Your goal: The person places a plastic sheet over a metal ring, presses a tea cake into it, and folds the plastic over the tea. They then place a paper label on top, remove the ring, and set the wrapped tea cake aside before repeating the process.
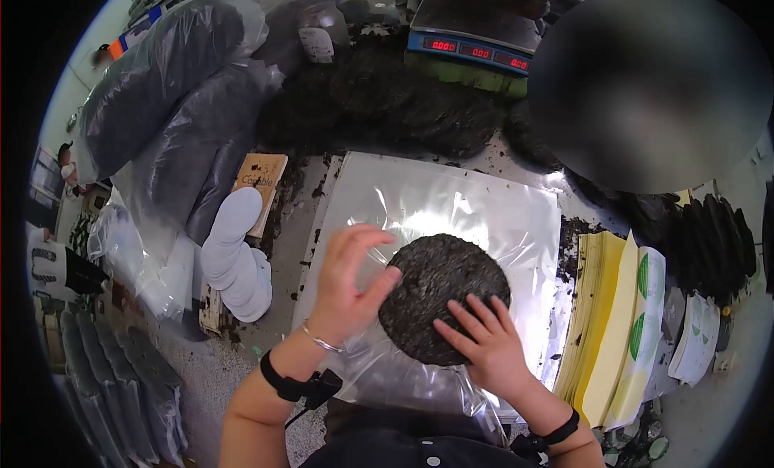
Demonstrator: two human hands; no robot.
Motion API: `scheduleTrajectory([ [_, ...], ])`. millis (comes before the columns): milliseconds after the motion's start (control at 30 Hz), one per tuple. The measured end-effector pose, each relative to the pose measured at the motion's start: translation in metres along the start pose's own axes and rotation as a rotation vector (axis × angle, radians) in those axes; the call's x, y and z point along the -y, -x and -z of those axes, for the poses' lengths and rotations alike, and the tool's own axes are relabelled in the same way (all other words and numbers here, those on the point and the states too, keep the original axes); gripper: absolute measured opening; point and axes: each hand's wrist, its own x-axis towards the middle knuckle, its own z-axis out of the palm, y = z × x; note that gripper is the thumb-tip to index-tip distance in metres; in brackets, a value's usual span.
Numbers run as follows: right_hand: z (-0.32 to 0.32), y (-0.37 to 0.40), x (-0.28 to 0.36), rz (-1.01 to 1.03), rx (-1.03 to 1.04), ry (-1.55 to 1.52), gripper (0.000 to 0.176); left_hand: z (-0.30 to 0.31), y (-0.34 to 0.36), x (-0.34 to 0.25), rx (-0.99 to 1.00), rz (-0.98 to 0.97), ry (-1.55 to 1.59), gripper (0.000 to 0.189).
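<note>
A round, dark disc of what looks like dried seaweed [439, 287] lies over the stack of clear plastic bags [516, 202] in front of me. My right hand [488, 347] rests on its lower right part, fingers spread flat over the surface. At the left rim is my left hand [351, 287], slightly blurred, with fingers curved and apart and the thumb tip right at the disc's edge. Crinkled clear film shows around the disc and below it, toward my body.
Dark seaweed discs [387, 105] are heaped behind the bags, before a digital scale [476, 49]. White round labels [238, 254] and a cardboard piece [260, 182] lie left, near filled plastic bags [173, 89]. Yellow printed packaging [609, 323] and more dark sheets [709, 246] stand right.
</note>
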Motion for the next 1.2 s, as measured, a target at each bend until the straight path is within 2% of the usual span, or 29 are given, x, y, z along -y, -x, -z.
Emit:
scheduleTrajectory([
  [33,-0.007,0.003,0.003,-0.003,0.084,0.034,0.071,-0.010,0.000,-0.003,0.050,-0.083,-0.047,0.044],
  [100,-0.021,0.008,0.000,-0.003,0.111,0.012,0.068,-0.040,0.003,-0.004,0.253,-0.172,-0.093,0.061],
  [133,-0.021,0.008,0.000,-0.006,0.108,-0.020,0.066,-0.056,0.005,-0.004,0.251,-0.173,-0.093,0.061],
  [200,-0.019,0.005,0.000,0.002,0.134,-0.041,0.062,-0.083,0.017,-0.002,0.494,-0.320,-0.390,0.067],
  [267,-0.020,0.002,-0.004,0.000,0.147,-0.064,0.059,-0.098,0.023,0.009,0.548,-0.292,-0.422,0.067],
  [333,-0.030,0.008,-0.019,0.032,0.040,-0.306,0.054,-0.107,0.028,0.018,0.613,-0.267,-0.448,0.067],
  [367,-0.033,0.016,-0.022,0.004,-0.140,-0.375,0.052,-0.110,0.031,0.022,0.606,-0.267,-0.443,0.071],
  [400,-0.037,0.021,-0.020,0.007,-0.135,-0.375,0.052,-0.114,0.031,0.025,0.587,-0.259,-0.439,0.074],
  [467,-0.034,0.020,-0.002,-0.018,-0.183,-0.128,0.046,-0.122,0.032,0.028,0.622,-0.234,-0.506,0.074],
  [500,-0.048,0.021,0.002,-0.027,-0.134,0.013,0.045,-0.124,0.034,0.030,0.673,-0.239,-0.571,0.074],
  [600,-0.062,0.007,0.004,-0.166,-0.104,0.044,0.047,-0.133,0.039,0.040,0.750,-0.163,-0.518,0.075],
  [733,-0.066,-0.007,0.013,-0.247,-0.132,0.061,0.044,-0.135,0.028,0.043,0.929,-0.074,-0.476,0.075],
  [800,-0.075,-0.004,0.014,-0.232,-0.180,0.061,0.047,-0.131,0.025,0.036,0.960,-0.061,-0.470,0.075],
  [867,-0.071,-0.004,0.012,-0.243,-0.145,0.010,0.057,-0.125,0.020,0.021,1.041,-0.021,-0.501,0.074],
  [900,-0.064,-0.006,0.008,-0.243,-0.167,0.027,0.057,-0.114,0.029,0.011,0.991,-0.064,-0.551,0.073],
  [933,-0.058,-0.005,0.006,-0.223,-0.193,-0.094,0.061,-0.123,0.046,0.023,0.856,-0.088,-0.528,0.076],
  [1000,-0.047,0.003,0.002,-0.165,-0.213,-0.341,0.070,-0.125,0.053,0.018,0.706,-0.154,-0.601,0.083],
  [1033,-0.039,0.008,-0.002,-0.329,-0.279,-1.025,0.066,-0.124,0.049,0.013,0.707,-0.168,-0.677,0.088],
  [1067,-0.029,0.017,-0.030,-0.411,-0.416,-0.832,0.053,-0.126,0.049,0.014,0.701,-0.160,-0.667,0.088],
  [1100,-0.016,0.023,-0.057,-0.505,-0.609,-0.413,0.050,-0.129,0.047,0.018,0.745,-0.135,-0.650,0.089],
  [1133,-0.013,0.023,-0.086,-0.637,-0.793,-0.256,0.056,-0.132,0.045,0.021,0.792,-0.114,-0.630,0.089],
  [1200,-0.024,0.009,-0.141,-1.090,-0.873,-0.473,0.065,-0.137,0.044,0.032,0.836,-0.087,-0.557,0.094],
])
